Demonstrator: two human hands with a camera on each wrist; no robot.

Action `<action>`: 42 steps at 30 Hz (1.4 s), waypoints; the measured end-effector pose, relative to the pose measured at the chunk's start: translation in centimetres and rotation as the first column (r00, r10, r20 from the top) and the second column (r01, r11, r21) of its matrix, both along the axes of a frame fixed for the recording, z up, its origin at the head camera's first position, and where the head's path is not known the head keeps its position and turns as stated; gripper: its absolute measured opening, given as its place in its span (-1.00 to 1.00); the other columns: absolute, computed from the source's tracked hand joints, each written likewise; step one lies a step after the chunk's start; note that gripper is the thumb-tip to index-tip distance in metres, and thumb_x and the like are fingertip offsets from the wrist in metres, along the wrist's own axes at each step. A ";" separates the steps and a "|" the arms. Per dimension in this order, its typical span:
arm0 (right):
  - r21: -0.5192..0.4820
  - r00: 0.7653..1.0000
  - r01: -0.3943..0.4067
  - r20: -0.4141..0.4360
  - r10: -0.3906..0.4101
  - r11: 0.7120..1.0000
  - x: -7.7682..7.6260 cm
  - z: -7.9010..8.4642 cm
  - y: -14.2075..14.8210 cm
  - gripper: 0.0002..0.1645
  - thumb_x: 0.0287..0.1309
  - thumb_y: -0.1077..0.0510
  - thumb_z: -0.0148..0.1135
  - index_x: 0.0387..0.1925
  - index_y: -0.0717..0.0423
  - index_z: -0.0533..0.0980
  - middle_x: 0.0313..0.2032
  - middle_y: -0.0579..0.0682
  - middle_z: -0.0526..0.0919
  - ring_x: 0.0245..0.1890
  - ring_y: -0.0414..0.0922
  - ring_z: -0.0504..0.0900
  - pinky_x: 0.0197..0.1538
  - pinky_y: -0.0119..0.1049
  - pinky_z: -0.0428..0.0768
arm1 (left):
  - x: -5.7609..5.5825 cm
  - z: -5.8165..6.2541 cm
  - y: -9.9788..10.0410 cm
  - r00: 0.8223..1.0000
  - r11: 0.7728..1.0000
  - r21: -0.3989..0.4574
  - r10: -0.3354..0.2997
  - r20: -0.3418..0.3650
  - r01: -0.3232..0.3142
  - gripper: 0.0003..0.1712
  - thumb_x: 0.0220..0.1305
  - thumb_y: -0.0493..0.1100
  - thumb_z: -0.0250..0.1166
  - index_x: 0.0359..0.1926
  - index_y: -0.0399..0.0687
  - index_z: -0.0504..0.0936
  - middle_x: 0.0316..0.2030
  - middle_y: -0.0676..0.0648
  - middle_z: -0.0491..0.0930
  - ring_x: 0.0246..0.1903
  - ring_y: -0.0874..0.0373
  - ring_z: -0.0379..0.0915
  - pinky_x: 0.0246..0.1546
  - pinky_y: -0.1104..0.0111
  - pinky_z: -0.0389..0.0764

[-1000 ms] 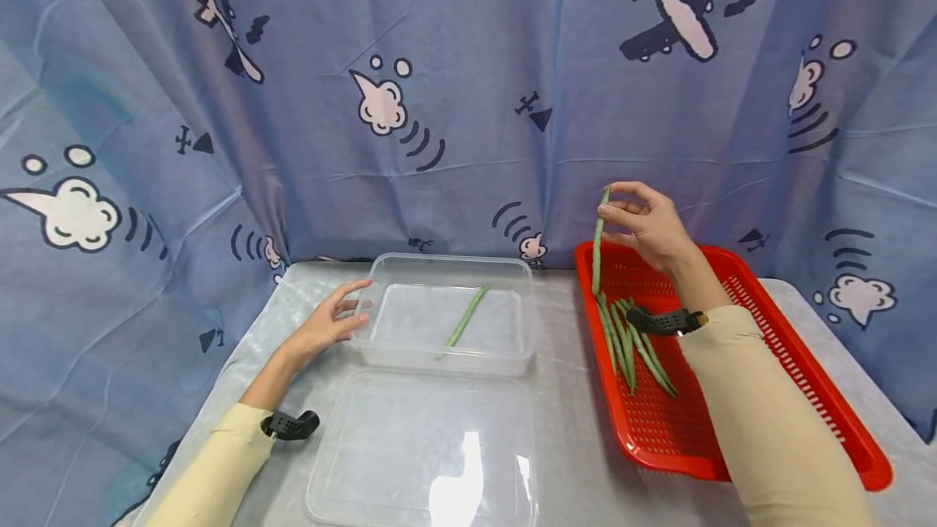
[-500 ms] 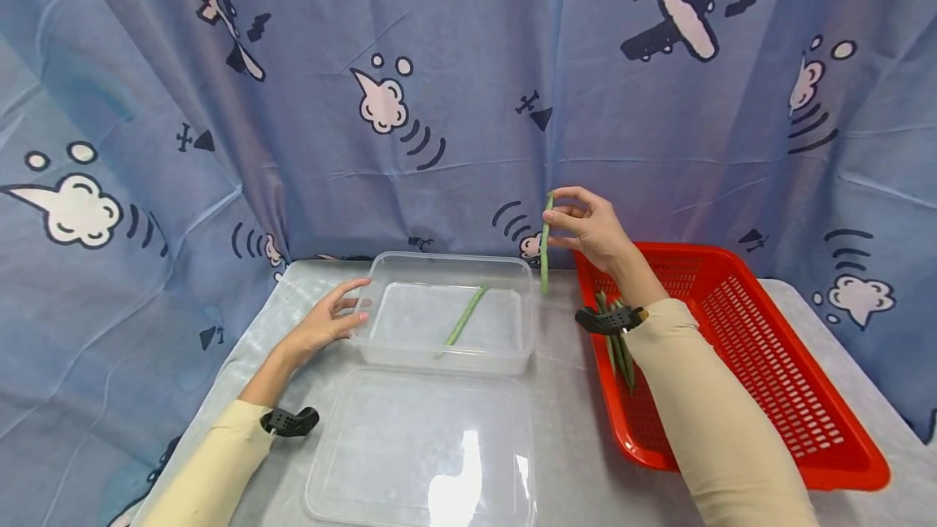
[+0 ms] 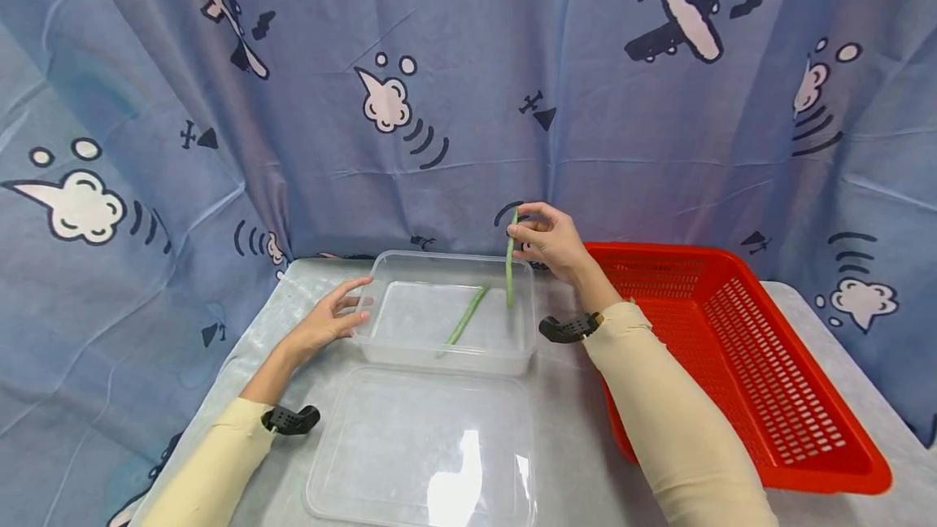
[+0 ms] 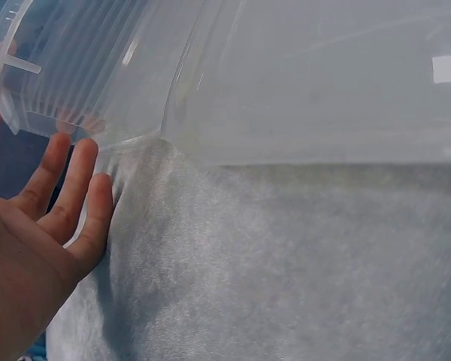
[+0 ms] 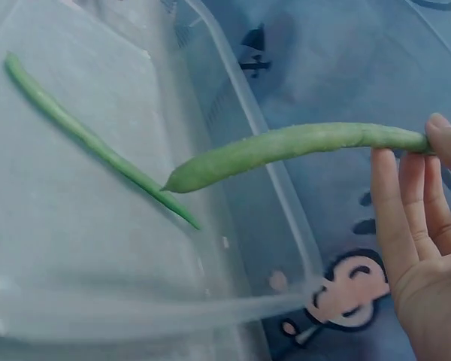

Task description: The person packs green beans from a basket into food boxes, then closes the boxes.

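Note:
My right hand [image 3: 558, 244] pinches a green bean [image 3: 509, 276] by one end between thumb and fingertips. The bean hangs downward over the right part of a clear plastic container [image 3: 450, 257]. Inside that container, another green bean [image 5: 98, 143] lies slanted on the bottom. My left hand [image 3: 329, 317] rests at the container's left side, fingers spread and gently bent. In the left wrist view, the left fingertips [image 4: 98, 192] show right at the clear wall.
A clear lid [image 3: 410, 450] lies flat in front of the container. To the right stands a red slotted basket [image 3: 776, 372], partly behind the right forearm, which hides most of the beans in it. A patterned blue curtain [image 3: 468, 145] hangs behind the table.
My right hand has carried the green bean leftward from above the red basket to above the clear container. The left hand has kept its place at the container's side.

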State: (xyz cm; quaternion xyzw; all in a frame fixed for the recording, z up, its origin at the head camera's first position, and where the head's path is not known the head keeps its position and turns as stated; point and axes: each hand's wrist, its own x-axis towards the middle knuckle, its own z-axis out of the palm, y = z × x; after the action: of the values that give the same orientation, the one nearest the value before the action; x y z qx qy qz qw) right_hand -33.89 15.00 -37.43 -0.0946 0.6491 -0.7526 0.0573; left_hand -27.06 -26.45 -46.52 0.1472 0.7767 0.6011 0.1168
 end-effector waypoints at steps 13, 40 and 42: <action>0.015 0.999 -0.031 0.028 0.031 0.999 1.4 -1.9 -4.9 -0.42 0.30 0.38 0.32 0.30 0.34 0.37 -0.23 0.10 0.62 -0.17 0.01 0.69 -0.07 0.06 0.64 | 0.0 0.0 -0.1 1.000 1.000 -0.019 -0.001 0.000 0.001 -0.26 0.49 -0.22 0.22 0.58 0.01 0.15 0.47 -0.42 0.05 0.42 -0.36 -0.02 -0.04 0.01 0.47; 0.082 0.997 -0.072 0.041 0.069 0.994 3.5 -4.4 -8.9 -0.68 0.25 0.40 0.36 0.01 0.41 0.50 -0.28 0.14 0.67 -0.20 0.09 0.67 -0.01 0.17 0.59 | -0.1 -0.1 -0.1 1.000 1.000 -0.010 -0.012 -0.003 0.012 -0.26 0.50 -0.23 0.21 0.58 -0.01 0.13 0.48 -0.41 0.02 0.42 -0.35 -0.03 -0.01 -0.05 0.47; 0.105 0.997 -0.075 0.019 0.074 0.992 3.4 -3.7 -8.5 -0.68 0.26 0.36 0.37 0.00 0.40 0.52 -0.27 0.13 0.66 -0.22 0.05 0.67 0.00 0.13 0.59 | 0.0 -0.1 0.0 1.000 1.000 -0.011 -0.011 -0.004 0.011 -0.25 0.49 -0.21 0.22 0.58 -0.01 0.13 0.48 -0.41 0.02 0.42 -0.35 -0.03 -0.01 -0.06 0.47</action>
State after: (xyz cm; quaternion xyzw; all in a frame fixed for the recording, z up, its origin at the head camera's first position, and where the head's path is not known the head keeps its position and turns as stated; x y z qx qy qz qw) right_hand -30.49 6.46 -41.15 -0.1099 0.6836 -0.7152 0.0952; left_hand -27.10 -26.49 -46.63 0.1521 0.7794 0.5959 0.1194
